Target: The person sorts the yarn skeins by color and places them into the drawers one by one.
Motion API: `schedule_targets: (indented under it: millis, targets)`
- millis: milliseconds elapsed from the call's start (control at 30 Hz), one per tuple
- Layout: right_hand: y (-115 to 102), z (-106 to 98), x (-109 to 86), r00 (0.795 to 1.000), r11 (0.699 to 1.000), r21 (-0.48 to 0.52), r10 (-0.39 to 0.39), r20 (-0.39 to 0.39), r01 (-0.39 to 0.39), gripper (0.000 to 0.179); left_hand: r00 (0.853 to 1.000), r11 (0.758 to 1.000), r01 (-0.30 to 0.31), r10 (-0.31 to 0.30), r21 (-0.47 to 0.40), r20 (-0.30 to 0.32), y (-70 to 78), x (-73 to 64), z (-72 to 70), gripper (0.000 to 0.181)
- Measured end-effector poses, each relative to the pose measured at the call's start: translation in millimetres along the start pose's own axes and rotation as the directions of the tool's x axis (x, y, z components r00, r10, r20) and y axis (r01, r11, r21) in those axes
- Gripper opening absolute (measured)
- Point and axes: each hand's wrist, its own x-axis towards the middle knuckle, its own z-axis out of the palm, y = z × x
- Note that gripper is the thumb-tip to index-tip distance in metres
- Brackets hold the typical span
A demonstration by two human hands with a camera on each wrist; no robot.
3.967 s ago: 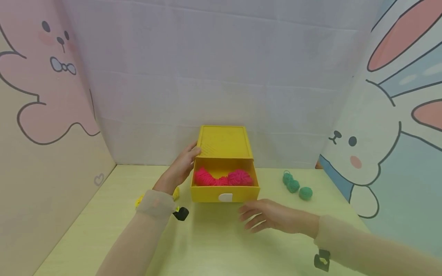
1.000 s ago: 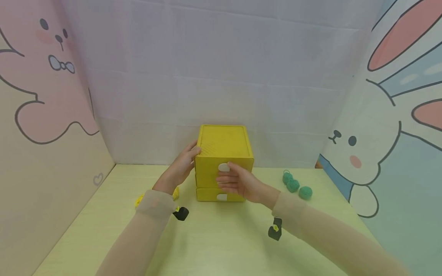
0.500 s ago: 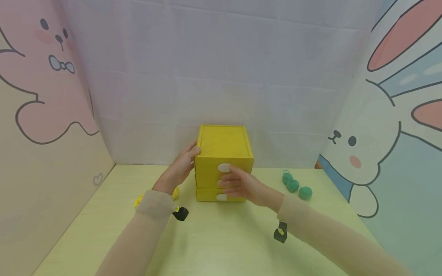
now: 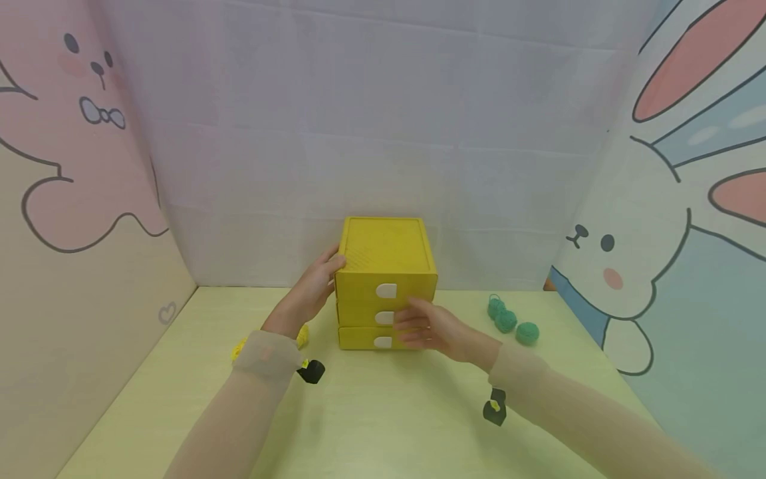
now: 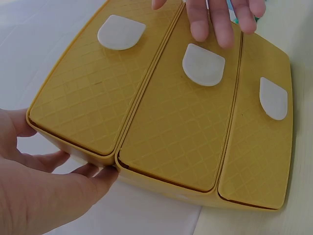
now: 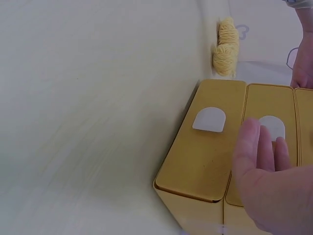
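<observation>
A yellow box of three stacked drawers (image 4: 385, 246) stands at the back of the table, every drawer closed. Each front carries a white rounded tab (image 4: 385, 291). My left hand (image 4: 308, 293) rests against the upper left side of the box, its thumb at the top edge; the left wrist view shows the fingertips touching that side. Just in front of the right part of the drawer fronts is my right hand (image 4: 439, 329), fingers extended and loosely bent, holding nothing. In the right wrist view the right fingers (image 6: 264, 152) overlap the middle drawer; contact cannot be told.
Several small green yarn balls (image 4: 505, 321) lie on the table to the right of the box. Yellow yarn (image 6: 226, 49) lies left of the box, partly hidden by my left forearm in the head view. A pale cloth wall (image 4: 383, 133) rises behind.
Four seconds ago the top drawer stood pulled out with pink yarn inside; now it is closed. My right hand has since drawn back slightly right from its tab. The left hand stays put.
</observation>
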Motion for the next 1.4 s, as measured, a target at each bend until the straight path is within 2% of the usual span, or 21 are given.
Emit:
schedule_targets:
  millis: [667, 1000, 1400]
  targets:
    - [19, 2, 6.9, 0.998, 0.998, -0.023, 0.058, 0.031, -0.057, 0.066, 1.0, 1.0, 0.007, -0.007, -0.001, -0.006, -1.4, 1.5, -2.2, 0.067]
    - [32, 7, 14.1, 0.997, 0.998, 0.036, 0.046, 0.061, -0.048, 0.07, 1.0, 1.0, -0.009, 0.01, -0.008, 0.009, -3.1, 3.1, -2.2, 0.067]
    - [36, 19, 23.7, 0.995, 0.983, 0.173, 0.052, 0.083, -0.066, 0.072, 1.0, 1.0, 0.006, -0.006, -0.01, 0.002, -2.1, 1.4, -3.4, 0.067]
